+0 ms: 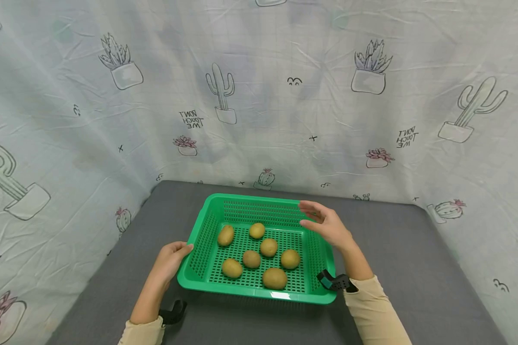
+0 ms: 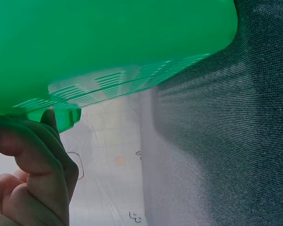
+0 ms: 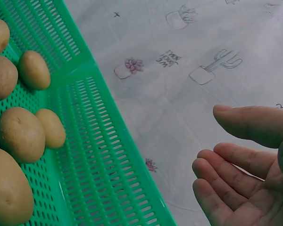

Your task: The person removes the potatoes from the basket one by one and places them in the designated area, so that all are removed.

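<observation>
A green plastic basket (image 1: 237, 291) with slotted walls holds several potatoes (image 1: 275, 278), spread over its perforated floor. At the left rim, my left hand (image 1: 170, 258) grips the basket, thumb on top of the edge. Its curled fingers show under the rim in the left wrist view, close by the green wall (image 2: 132, 42). My right hand (image 1: 328, 227) is over the basket's far right corner in the head view, holding nothing. In the right wrist view the thumb (image 3: 254, 123) stands apart from the loosely bent fingers, and the basket's slotted side (image 3: 92, 127) lies to their left.
The basket is over a grey cloth-covered table (image 1: 397, 258). Behind and on both sides hangs a pale curtain (image 1: 267, 110) printed with cacti and potted plants. Dark bands with camera mounts (image 1: 336, 281) sit on both wrists, below light beige sleeves (image 1: 375, 309).
</observation>
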`<state>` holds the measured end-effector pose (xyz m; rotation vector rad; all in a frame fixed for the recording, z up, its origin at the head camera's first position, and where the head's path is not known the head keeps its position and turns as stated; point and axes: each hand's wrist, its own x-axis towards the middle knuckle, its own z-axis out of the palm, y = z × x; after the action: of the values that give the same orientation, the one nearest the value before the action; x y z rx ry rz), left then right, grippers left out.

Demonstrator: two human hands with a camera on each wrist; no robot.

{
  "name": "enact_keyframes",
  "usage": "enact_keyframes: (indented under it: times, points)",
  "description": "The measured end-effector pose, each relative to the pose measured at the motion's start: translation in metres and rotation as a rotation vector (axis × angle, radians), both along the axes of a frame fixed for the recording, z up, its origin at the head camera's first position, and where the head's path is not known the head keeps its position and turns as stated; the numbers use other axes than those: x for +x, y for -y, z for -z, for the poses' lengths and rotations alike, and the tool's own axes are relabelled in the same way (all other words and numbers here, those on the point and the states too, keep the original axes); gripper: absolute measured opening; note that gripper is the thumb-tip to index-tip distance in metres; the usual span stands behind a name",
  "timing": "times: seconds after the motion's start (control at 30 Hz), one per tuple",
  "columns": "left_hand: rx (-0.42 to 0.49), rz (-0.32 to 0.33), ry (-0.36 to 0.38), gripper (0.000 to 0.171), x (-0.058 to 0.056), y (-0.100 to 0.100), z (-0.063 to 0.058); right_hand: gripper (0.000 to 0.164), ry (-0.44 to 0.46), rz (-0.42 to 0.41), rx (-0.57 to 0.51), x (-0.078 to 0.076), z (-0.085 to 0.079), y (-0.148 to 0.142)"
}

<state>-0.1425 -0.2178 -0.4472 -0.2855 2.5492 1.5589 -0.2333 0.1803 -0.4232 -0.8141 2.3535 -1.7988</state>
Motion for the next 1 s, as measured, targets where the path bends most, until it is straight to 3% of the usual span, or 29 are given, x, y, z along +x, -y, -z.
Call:
enact_keyframes:
  times: [0.17, 0.73, 1.0]
  points:
    - [0.001, -0.003, -0.005, 0.044, 0.001, 0.001, 0.000, 0.054, 0.035, -0.022, 0.004, -0.003, 0.004, 0.006]
    - [-0.011, 0.002, 0.002, 0.043, 0.004, 0.001, 0.000, 0.059, 0.171, -0.100, 0.165, -0.016, 0.016, 0.016]
    - [0.002, 0.012, -0.002, 0.045, 0.000, 0.001, -0.001, 0.057, 0.180, -0.202, 0.277, -0.026, 0.011, 0.016]
